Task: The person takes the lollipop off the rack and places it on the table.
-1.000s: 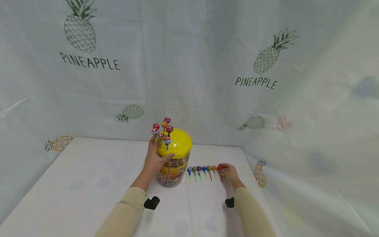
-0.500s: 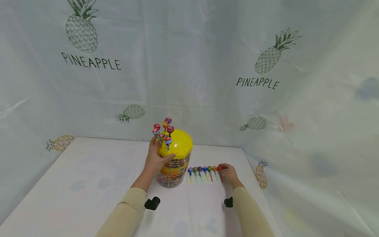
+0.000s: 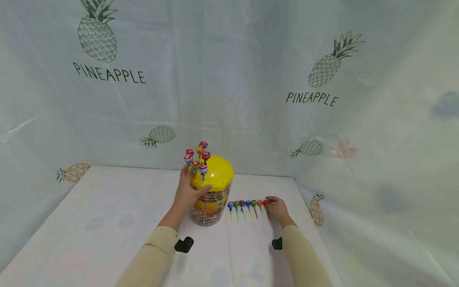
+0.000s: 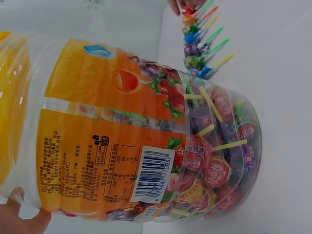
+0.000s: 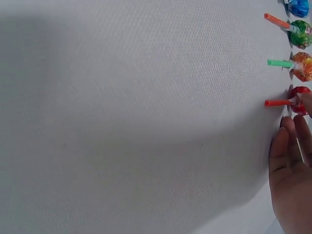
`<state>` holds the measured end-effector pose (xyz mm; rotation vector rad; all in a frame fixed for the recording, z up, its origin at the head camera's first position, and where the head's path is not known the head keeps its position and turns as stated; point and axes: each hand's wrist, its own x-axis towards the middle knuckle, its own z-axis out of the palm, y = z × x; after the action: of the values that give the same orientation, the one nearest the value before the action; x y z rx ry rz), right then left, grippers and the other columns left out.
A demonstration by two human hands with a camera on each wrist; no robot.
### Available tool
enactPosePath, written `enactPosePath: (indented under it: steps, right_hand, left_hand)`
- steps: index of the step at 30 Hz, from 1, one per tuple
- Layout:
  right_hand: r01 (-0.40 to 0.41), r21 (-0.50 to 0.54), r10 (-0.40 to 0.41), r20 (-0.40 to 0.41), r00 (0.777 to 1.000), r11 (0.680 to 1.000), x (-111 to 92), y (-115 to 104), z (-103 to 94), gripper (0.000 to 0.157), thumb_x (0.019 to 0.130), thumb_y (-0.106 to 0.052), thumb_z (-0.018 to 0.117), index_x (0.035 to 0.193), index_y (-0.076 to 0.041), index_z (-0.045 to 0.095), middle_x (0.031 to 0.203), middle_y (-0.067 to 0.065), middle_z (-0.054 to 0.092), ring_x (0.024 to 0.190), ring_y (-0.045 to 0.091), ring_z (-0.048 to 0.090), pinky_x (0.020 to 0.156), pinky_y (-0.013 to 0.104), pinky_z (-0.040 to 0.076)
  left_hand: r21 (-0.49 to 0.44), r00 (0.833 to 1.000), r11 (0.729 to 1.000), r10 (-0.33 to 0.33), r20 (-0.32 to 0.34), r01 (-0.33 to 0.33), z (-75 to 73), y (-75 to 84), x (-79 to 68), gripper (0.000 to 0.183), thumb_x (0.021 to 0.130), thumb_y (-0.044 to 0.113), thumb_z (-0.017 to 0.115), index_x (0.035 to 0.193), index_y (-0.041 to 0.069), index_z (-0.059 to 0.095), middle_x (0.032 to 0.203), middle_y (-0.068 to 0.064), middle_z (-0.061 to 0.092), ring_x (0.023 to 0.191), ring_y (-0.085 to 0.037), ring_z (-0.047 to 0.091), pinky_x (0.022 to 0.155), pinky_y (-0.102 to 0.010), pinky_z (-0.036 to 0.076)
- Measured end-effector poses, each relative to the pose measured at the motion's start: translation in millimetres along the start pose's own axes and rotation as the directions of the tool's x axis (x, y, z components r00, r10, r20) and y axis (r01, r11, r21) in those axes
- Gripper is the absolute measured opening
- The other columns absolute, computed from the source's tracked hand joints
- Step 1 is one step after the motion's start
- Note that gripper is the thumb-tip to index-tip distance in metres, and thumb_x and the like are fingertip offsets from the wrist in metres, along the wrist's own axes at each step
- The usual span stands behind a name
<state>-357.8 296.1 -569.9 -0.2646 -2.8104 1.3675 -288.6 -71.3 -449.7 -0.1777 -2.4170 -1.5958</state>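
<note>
Upright on the table stands a clear plastic jar (image 3: pixel 210 205) of lollipops with a yellow lid (image 3: pixel 219 172). My left hand (image 3: pixel 187 192) grips it at the lid's left side, thumb across the front. Several wrapped lollipops (image 3: pixel 203 170) stick up from the lid's left half, partly behind my fingers. Right of the jar, several lollipops (image 3: pixel 242 204) lie in a row, sticks toward me. At the row's right end my right hand (image 3: pixel 277 209) pinches the head of a red lollipop (image 5: pixel 297 95) between thumb and fingers; the lollipop still lies on the table.
A white cloth covers the table (image 3: pixel 118 231), and a pineapple-print curtain (image 3: pixel 229 99) hangs behind and beside it. Black devices (image 3: pixel 184 244) sit at both wrists. Through the jar's wall, more wrapped lollipops (image 4: pixel 217 170) show at the bottom.
</note>
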Motion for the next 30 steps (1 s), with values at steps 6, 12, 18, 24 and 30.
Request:
enactPosePath:
  steps: [6,12,18,24,30]
  right_hand:
    - [0.017,0.007,-0.017,-0.021,1.0,1.0,0,0,-6.1,0.031,0.095,-0.005,0.06,0.126,-0.003,0.062,0.128,0.021,0.055,0.107,0.035,0.055,0.084,0.043,0.051]
    - [0.139,0.081,-0.136,-0.042,0.99,0.987,-12,-22,-21.6,0.036,0.095,-0.007,0.063,0.13,0.001,0.059,0.13,0.023,0.052,0.106,0.037,0.055,0.08,0.042,0.052]
    - [0.174,0.188,-0.171,-0.035,0.985,0.967,-21,-48,-36.6,0.037,0.096,-0.014,0.064,0.131,-0.005,0.059,0.132,0.017,0.053,0.103,0.028,0.057,0.079,0.037,0.051]
    - [0.242,0.258,-0.24,-0.04,0.97,0.935,-36,-80,-39.4,0.034,0.094,-0.017,0.067,0.125,-0.006,0.063,0.128,0.015,0.059,0.1,0.023,0.056,0.074,0.027,0.052]
    - [0.326,0.298,-0.338,-0.012,0.941,0.897,-60,-117,-40.5,0.033,0.093,-0.019,0.068,0.123,-0.005,0.064,0.126,0.013,0.061,0.1,0.022,0.056,0.077,0.03,0.053]
  left_hand:
    - [0.012,1.0,1.0,-0.003,0.004,0.002,-2.8,1.3,-1.9,0.088,0.083,0.046,0.075,0.152,0.013,0.031,0.161,-0.008,0.002,0.142,-0.042,0.02,0.11,-0.061,0.027]
    - [0.014,1.0,1.0,-0.003,-0.001,0.003,-6.2,5.1,-7.4,0.086,0.083,0.044,0.075,0.15,0.011,0.033,0.161,-0.009,0.004,0.141,-0.042,0.021,0.11,-0.061,0.026]
    - [0.0,1.0,1.0,0.014,-0.02,-0.014,-4.6,9.0,-14.2,0.082,0.083,0.043,0.076,0.147,0.009,0.038,0.159,-0.01,0.007,0.14,-0.04,0.023,0.11,-0.059,0.027]
    - [-0.011,0.999,1.0,0.022,-0.041,-0.022,-2.6,10.5,-26.5,0.08,0.082,0.04,0.077,0.145,0.007,0.039,0.159,-0.011,0.006,0.142,-0.041,0.02,0.11,-0.059,0.029]
    - [-0.023,0.997,0.999,0.033,-0.071,-0.035,0.5,14.0,-39.9,0.081,0.081,0.041,0.077,0.145,0.008,0.04,0.159,-0.011,0.007,0.142,-0.041,0.019,0.109,-0.059,0.03]
